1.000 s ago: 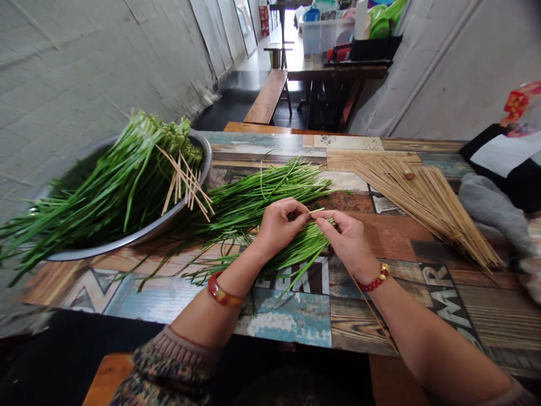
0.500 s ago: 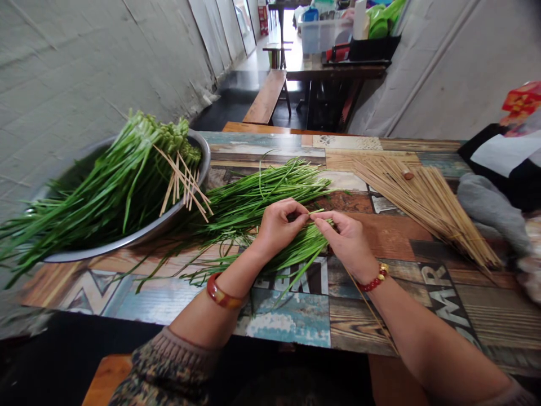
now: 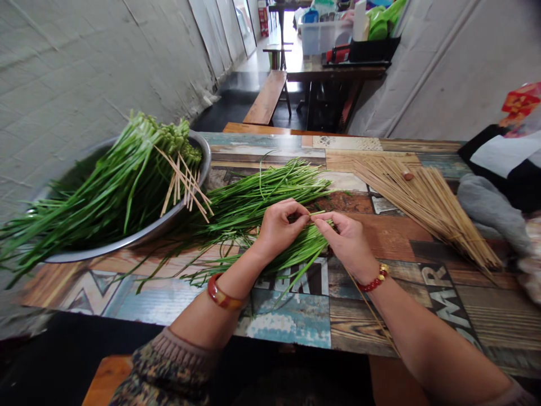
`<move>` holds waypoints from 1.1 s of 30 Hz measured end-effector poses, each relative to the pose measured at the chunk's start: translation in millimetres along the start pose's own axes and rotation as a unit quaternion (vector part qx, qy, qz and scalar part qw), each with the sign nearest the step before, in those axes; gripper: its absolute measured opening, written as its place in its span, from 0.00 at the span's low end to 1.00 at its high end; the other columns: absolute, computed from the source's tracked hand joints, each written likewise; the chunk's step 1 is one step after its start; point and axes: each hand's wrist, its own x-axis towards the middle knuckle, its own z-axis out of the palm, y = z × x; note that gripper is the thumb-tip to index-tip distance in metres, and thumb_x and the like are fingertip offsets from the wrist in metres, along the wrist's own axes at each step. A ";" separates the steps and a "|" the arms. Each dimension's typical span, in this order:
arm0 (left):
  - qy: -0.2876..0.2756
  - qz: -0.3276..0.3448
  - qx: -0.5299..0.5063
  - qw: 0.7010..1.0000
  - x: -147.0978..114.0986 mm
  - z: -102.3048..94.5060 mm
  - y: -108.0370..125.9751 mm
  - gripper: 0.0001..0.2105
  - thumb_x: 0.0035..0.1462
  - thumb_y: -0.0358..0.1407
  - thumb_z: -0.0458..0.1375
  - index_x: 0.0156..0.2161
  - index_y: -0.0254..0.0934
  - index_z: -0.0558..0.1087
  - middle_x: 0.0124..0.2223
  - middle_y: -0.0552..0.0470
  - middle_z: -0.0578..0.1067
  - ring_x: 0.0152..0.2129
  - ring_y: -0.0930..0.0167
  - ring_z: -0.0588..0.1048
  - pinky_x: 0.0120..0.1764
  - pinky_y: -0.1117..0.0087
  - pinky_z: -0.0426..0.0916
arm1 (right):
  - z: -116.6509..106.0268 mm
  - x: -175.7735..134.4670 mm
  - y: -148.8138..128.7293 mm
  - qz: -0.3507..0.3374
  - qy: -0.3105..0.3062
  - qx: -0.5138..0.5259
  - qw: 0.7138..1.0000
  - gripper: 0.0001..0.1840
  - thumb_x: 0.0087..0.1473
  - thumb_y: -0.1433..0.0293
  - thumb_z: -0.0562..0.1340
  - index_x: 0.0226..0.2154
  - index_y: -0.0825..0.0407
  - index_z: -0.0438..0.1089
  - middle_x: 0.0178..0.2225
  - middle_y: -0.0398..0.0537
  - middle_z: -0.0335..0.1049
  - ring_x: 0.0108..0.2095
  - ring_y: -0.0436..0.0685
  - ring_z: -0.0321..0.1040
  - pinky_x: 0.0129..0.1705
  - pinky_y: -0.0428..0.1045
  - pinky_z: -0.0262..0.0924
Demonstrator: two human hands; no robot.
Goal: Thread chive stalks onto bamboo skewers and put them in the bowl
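Note:
My left hand (image 3: 279, 226) is closed, its thumb and forefinger pinching a chive stalk (image 3: 318, 213). My right hand (image 3: 344, 239) pinches the same stalk close to its cut end, the two sets of fingertips nearly touching. A thin bamboo skewer (image 3: 372, 310) runs from under my right palm toward the table's front edge. Beneath both hands lies a small bunch of chives (image 3: 302, 248). Just behind it rests a larger pile of chives (image 3: 270, 183).
At left, a metal basin (image 3: 206, 152) holds chives (image 3: 139, 169), with several skewers (image 3: 186, 183) jutting over its rim. A fan of loose bamboo skewers (image 3: 435, 208) lies at right, a small brown cork-like piece (image 3: 408, 175) on top. Grey cloth (image 3: 486, 203) sits beyond.

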 end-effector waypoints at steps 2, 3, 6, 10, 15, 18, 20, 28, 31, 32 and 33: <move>0.002 -0.002 0.002 1.000 0.1 -0.2 0.3 0.05 0.51 0.29 0.57 0.27 0.34 0.74 0.27 0.52 0.75 0.25 0.75 0.71 0.31 0.74 0.63 | 0.0 -0.4 -0.6 0.002 -0.001 0.003 1.000 0.13 0.54 0.62 0.59 0.36 0.53 0.75 0.35 0.50 0.77 0.34 0.56 0.72 0.35 0.49 0.64; 0.002 -0.002 0.002 1.000 0.2 -0.2 0.4 0.05 0.51 0.29 0.57 0.27 0.34 0.74 0.27 0.52 0.75 0.24 0.75 0.71 0.30 0.74 0.63 | -0.1 -0.6 -0.9 0.003 -0.001 0.003 1.000 0.13 0.54 0.62 0.59 0.36 0.53 0.75 0.35 0.49 0.77 0.34 0.56 0.72 0.35 0.49 0.64; 0.005 0.001 -0.001 1.000 0.6 -0.1 0.2 0.05 0.51 0.29 0.58 0.26 0.33 0.74 0.26 0.52 0.75 0.24 0.75 0.72 0.30 0.74 0.63 | -0.3 -0.7 -1.3 0.003 -0.001 0.004 1.000 0.13 0.54 0.64 0.59 0.37 0.53 0.75 0.35 0.49 0.77 0.35 0.56 0.72 0.36 0.49 0.64; 0.009 0.006 -0.004 1.000 0.8 0.5 -0.6 0.04 0.50 0.28 0.58 0.26 0.33 0.74 0.26 0.53 0.75 0.24 0.75 0.72 0.30 0.75 0.63 | -0.5 -0.3 -0.9 -0.005 0.000 0.004 1.000 0.12 0.54 0.65 0.59 0.37 0.53 0.75 0.36 0.49 0.76 0.35 0.56 0.72 0.37 0.50 0.64; 0.015 0.013 -0.009 1.000 0.7 1.0 -0.6 0.04 0.50 0.28 0.58 0.26 0.33 0.74 0.26 0.54 0.75 0.23 0.76 0.71 0.29 0.76 0.63 | -0.4 -1.0 -0.5 -0.004 0.002 0.006 1.000 0.12 0.54 0.65 0.59 0.37 0.53 0.75 0.35 0.48 0.76 0.35 0.55 0.72 0.37 0.49 0.64; 0.016 0.014 -0.009 1.000 0.7 0.9 -0.2 0.04 0.50 0.27 0.58 0.26 0.33 0.74 0.25 0.54 0.75 0.23 0.76 0.71 0.29 0.76 0.63 | -0.6 -1.3 -1.3 -0.003 -0.001 0.003 1.000 0.12 0.54 0.65 0.59 0.37 0.53 0.75 0.35 0.48 0.76 0.34 0.55 0.71 0.37 0.49 0.64; 0.017 0.016 -0.007 1.000 0.8 0.8 -0.4 0.04 0.50 0.27 0.58 0.26 0.33 0.74 0.25 0.53 0.75 0.23 0.76 0.71 0.29 0.76 0.63 | -0.6 -1.1 -1.9 -0.004 -0.001 0.002 1.000 0.12 0.54 0.65 0.59 0.37 0.53 0.75 0.35 0.48 0.76 0.34 0.55 0.71 0.37 0.49 0.64; 0.005 0.046 0.013 0.999 -0.5 1.2 -3.4 0.05 0.52 0.27 0.57 0.28 0.34 0.75 0.27 0.53 0.74 0.24 0.76 0.71 0.29 0.75 0.62 | 0.2 -0.4 0.2 0.004 0.003 -0.005 1.000 0.13 0.54 0.64 0.60 0.36 0.54 0.75 0.34 0.49 0.76 0.33 0.55 0.71 0.34 0.48 0.63; 0.000 0.049 0.027 0.998 -0.9 1.2 -3.5 0.05 0.52 0.28 0.57 0.28 0.34 0.75 0.27 0.53 0.74 0.24 0.75 0.70 0.29 0.75 0.62 | -0.2 -0.5 0.8 0.003 0.003 -0.011 1.000 0.13 0.54 0.64 0.60 0.36 0.54 0.75 0.33 0.49 0.76 0.32 0.54 0.70 0.33 0.48 0.62; -0.001 0.049 0.030 0.998 -1.0 1.2 -3.4 0.05 0.52 0.28 0.57 0.28 0.34 0.75 0.27 0.53 0.74 0.24 0.75 0.70 0.29 0.75 0.62 | -0.2 -0.5 0.9 0.004 0.003 -0.013 1.000 0.13 0.54 0.64 0.60 0.36 0.54 0.75 0.33 0.49 0.76 0.32 0.54 0.70 0.33 0.48 0.62; -0.002 0.050 0.032 0.998 -1.0 1.2 -3.3 0.05 0.52 0.28 0.57 0.28 0.34 0.75 0.27 0.53 0.74 0.24 0.75 0.70 0.29 0.75 0.62 | -0.3 -0.5 1.0 0.005 0.004 -0.014 1.000 0.13 0.54 0.63 0.60 0.36 0.54 0.75 0.32 0.49 0.75 0.32 0.54 0.70 0.32 0.48 0.62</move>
